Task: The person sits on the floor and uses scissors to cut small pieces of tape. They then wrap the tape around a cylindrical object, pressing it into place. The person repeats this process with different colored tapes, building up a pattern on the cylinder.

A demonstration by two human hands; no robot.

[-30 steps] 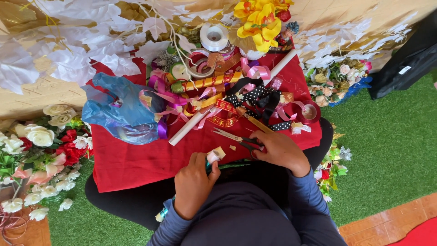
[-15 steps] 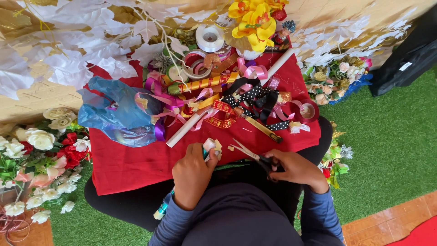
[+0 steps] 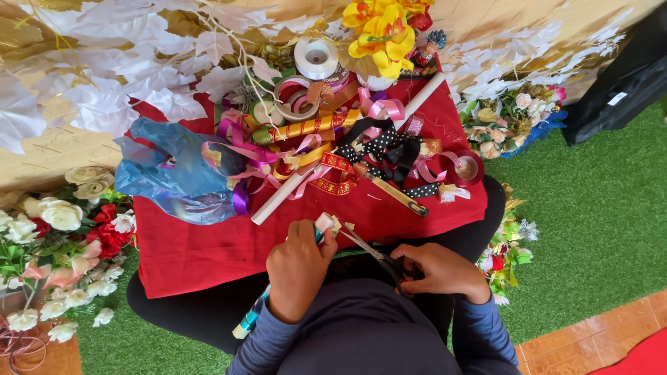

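The left hand (image 3: pixel 297 258) is closed around a small pale flower piece (image 3: pixel 325 222), pinching it at the fingertips just above the near edge of the red cloth (image 3: pixel 187 253). A thin striped stem or stick (image 3: pixel 250 321) runs down from this hand toward 7 o'clock. The right hand (image 3: pixel 436 269) grips the handles of a pair of scissors (image 3: pixel 368 248), whose blades point toward 10 o'clock and meet the flower piece; whether the blades are apart or together I cannot tell.

Beyond the hands, at 12 o'clock on the cloth, lies a tangled heap of ribbons (image 3: pixel 333 149): pink, gold, red and black with white dots. A long white rod (image 3: pixel 347 149) runs slantwise through the heap. A white ribbon spool (image 3: pixel 315 58) sits at the far edge, with yellow artificial flowers (image 3: pixel 381 31) just at its 2 o'clock.

At 10 o'clock from the hands a crumpled blue plastic bag (image 3: pixel 177 173) lies open on the cloth; ribbon ends trail over its mouth, but what is inside is hidden. Loose white and red artificial flowers (image 3: pixel 62 243) lie at 9 o'clock on the green turf (image 3: pixel 597 215).
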